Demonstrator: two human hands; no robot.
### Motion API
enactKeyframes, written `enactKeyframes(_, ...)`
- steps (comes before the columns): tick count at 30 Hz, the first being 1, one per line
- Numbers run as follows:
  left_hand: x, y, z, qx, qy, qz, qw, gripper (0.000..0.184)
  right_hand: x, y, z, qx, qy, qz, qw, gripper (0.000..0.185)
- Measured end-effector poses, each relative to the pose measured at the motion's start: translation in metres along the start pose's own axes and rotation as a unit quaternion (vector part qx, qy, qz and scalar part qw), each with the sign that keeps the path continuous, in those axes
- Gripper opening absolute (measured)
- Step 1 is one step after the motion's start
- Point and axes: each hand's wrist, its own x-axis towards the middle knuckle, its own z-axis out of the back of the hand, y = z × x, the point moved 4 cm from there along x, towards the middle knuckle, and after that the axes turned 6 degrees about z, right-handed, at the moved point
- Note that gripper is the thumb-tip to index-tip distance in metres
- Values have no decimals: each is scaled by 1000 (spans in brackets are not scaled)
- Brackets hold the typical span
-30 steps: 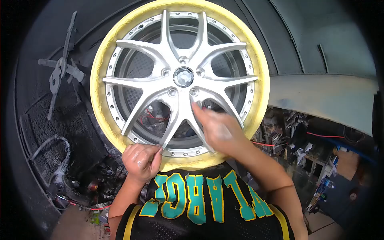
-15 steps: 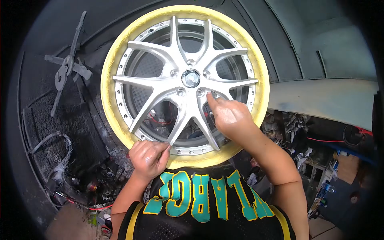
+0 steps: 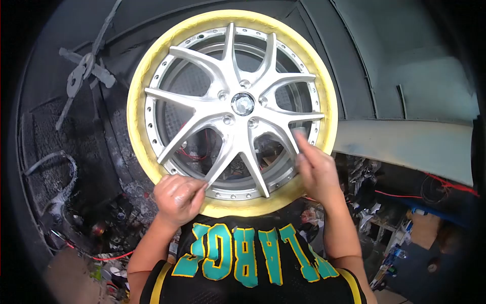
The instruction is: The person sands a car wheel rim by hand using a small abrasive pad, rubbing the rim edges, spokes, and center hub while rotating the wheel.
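My right hand (image 3: 320, 175) has moved outward from the lug holes (image 3: 252, 122) on the centred alloy wheel (image 3: 241, 138); its grip is unclear. My left hand (image 3: 178, 198) is clenched at the yellow-covered rim (image 3: 138, 129); light, even fingertip pressure seems best.

Dark grey panels (image 3: 324, 61) behind, with a pale ledge (image 3: 405, 144) at right. Cluttered floor area below, red cable (image 3: 397, 194) across it, brown cardboard (image 3: 424, 230) lower right. Grey-coated metal stand (image 3: 87, 68) at left. Bright light, dark picture edges.
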Motion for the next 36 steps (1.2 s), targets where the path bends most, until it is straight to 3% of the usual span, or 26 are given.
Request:
enactKeyframes(3,-2,8,4,3,-16,12,1000,20,-34,-49,-2,51,-65,-82,993,59)
enactKeyframes(5,-1,10,5,3,-5,-2,1000,20,-45,-70,-10,153,-152,-164,963,56)
enactKeyframes(7,0,9,5,18,12,-4,1000,20,-46,-69,-22,171,-163,-162,958,56)
enactKeyframes(11,6,5,0,68,51,13,996,20,-45,-68,-25,86,-201,-35,975,57)
enactKeyframes(13,5,7,0,75,57,32,995,20,-45,-65,-24,129,-211,-32,968,59)
enactKeyframes(15,5,7,-2,89,58,36,994,20,-42,-64,-23,141,-189,-29,971,60)
enactKeyframes(17,4,7,-3,104,52,36,993,20,-40,-62,-22,95,-194,51,975,56)
enactKeyframes(21,1,11,-1,125,22,61,990,18,-44,-61,-22,187,-183,38,964,58)
enactKeyframes(23,0,12,2,131,11,80,988,17,-42,-56,-18,161,-163,87,969,56)
enactKeyframes(31,-1,10,7,104,-75,139,982,12,-15,-36,9,176,-13,111,978,55)
enactKeyframes(36,-1,7,9,93,-85,131,983,12,18,-5,6,75,71,154,983,54)
